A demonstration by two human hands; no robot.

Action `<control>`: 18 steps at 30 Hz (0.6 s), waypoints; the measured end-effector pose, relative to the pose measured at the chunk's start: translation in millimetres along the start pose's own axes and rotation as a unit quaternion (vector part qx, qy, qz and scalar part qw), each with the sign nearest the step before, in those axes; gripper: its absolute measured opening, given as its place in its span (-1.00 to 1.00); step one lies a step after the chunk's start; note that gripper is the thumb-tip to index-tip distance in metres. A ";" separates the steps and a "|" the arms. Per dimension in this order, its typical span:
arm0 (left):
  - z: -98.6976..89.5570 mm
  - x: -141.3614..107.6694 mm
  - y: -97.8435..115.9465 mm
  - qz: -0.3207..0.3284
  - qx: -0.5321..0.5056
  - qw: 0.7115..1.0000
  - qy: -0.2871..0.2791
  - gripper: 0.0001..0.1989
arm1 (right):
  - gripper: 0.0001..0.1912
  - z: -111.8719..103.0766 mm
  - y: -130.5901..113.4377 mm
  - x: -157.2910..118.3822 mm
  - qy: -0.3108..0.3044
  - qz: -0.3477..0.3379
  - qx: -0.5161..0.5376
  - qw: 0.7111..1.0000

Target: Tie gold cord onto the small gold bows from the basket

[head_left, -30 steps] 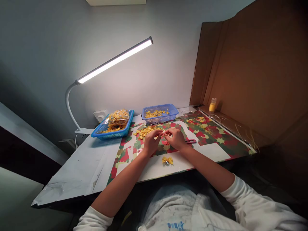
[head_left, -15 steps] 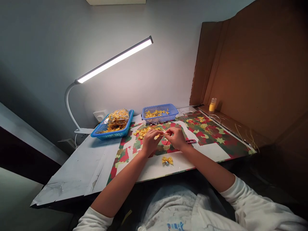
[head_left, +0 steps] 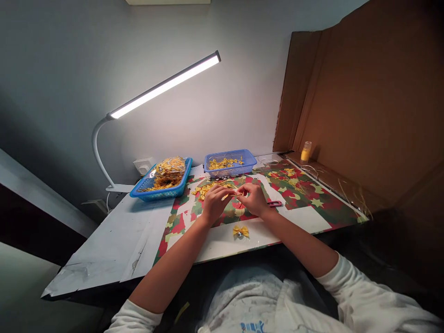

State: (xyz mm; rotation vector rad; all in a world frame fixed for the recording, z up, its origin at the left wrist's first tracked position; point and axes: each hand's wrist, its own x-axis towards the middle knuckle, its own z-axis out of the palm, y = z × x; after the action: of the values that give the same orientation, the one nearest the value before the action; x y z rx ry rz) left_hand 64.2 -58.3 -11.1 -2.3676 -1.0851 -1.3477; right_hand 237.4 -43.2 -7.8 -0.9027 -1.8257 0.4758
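My left hand [head_left: 215, 200] and my right hand [head_left: 254, 199] meet over the patterned sheet, fingertips pinched together on a thin golden cord [head_left: 236, 194]. From between them the cord runs down to a yellow bow with a silver bell [head_left: 240, 232], which rests near the front edge of the table. A pile of yellow bows [head_left: 203, 189] lies just behind my left hand. Beside my right wrist is a pink-handled tool [head_left: 275, 204], partly hidden by the hand.
A blue basket [head_left: 161, 194] with golden pieces and a plastic bag stands left. Another blue basket [head_left: 247, 169] stands behind my hands. A lamp [head_left: 166, 87] arches over the left. Loose golden cords [head_left: 294, 181] and a small bottle [head_left: 305, 151] are at the right, beside cardboard [head_left: 364, 106].
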 end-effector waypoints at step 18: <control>2.4 0.3 3.2 -0.029 -0.018 0.999 0.017 -0.89 | -0.92 -4.3 0.2 1.7 -0.003 -0.010 0.011 1.000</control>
State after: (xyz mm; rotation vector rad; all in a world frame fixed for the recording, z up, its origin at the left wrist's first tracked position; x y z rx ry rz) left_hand 68.1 -59.2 -11.7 -2.3476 -1.1367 -1.4322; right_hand 241.0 -42.1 -5.1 -0.8686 -1.8294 0.4868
